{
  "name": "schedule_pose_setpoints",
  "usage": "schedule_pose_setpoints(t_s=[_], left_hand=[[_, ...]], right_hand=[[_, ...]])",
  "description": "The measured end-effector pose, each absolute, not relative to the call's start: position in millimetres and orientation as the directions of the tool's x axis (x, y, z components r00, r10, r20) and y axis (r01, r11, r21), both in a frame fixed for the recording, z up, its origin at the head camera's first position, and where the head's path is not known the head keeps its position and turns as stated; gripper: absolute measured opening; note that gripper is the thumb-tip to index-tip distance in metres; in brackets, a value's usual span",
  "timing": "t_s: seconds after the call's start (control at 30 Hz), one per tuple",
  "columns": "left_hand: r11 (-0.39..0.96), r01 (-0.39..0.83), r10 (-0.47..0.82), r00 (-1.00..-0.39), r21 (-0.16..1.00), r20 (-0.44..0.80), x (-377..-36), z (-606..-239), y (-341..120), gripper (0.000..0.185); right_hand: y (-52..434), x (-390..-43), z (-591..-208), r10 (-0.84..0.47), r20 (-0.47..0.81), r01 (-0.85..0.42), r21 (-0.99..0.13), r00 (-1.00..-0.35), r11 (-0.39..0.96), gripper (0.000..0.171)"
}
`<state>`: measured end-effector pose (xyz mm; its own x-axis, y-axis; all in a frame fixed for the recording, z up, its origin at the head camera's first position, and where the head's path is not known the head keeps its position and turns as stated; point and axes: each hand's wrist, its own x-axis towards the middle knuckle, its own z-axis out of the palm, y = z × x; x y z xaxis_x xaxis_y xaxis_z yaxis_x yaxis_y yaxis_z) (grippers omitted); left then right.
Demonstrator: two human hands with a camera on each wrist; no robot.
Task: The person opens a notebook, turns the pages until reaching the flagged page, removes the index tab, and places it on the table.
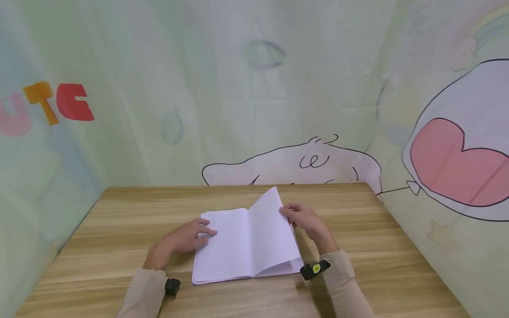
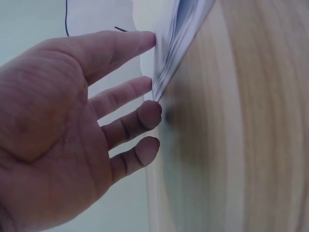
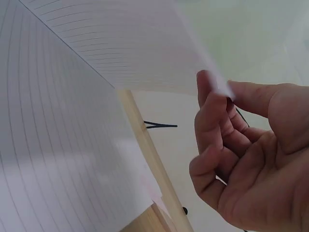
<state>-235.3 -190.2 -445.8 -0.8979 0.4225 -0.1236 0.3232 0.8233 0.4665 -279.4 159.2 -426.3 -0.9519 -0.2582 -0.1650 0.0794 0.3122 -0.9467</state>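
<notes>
An open notebook (image 1: 228, 247) with faintly lined white pages lies on the wooden table. My right hand (image 1: 304, 219) pinches the outer edge of a lifted page (image 1: 272, 234) between thumb and fingers; the page rises in a curve from the right half. In the right wrist view, ruled lines show on the page's underside and on the sheet beneath. My left hand (image 1: 188, 236) rests at the left edge of the notebook, fingers spread over the left page. In the left wrist view, the thumb and index fingertips (image 2: 147, 41) touch the stacked page edges.
The table (image 1: 131, 225) has a striped wood grain and ends at a fabric backdrop (image 1: 159, 88) printed with cartoon figures, letters and a heart balloon. Dark bands sit on both wrists, the right one (image 1: 315, 269) with a yellow-green mark.
</notes>
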Motion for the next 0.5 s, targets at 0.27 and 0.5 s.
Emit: schedule_pose_setpoints(t_s=[0.27,0.5], left_hand=[[0.826,0.334,0.428,-0.896,0.453,-0.12,-234,-446,-192,0.027],[0.813,0.352,0.44,-0.893,0.464,-0.092,-234,-446,-191,0.026]], right_hand=[[141,-276,-436,-0.342,-0.156,0.066,-0.964,-0.927,0.259,0.022],[122,-274,-445,-0.324,-0.116,0.056,-0.98,-0.939,0.189,0.02]])
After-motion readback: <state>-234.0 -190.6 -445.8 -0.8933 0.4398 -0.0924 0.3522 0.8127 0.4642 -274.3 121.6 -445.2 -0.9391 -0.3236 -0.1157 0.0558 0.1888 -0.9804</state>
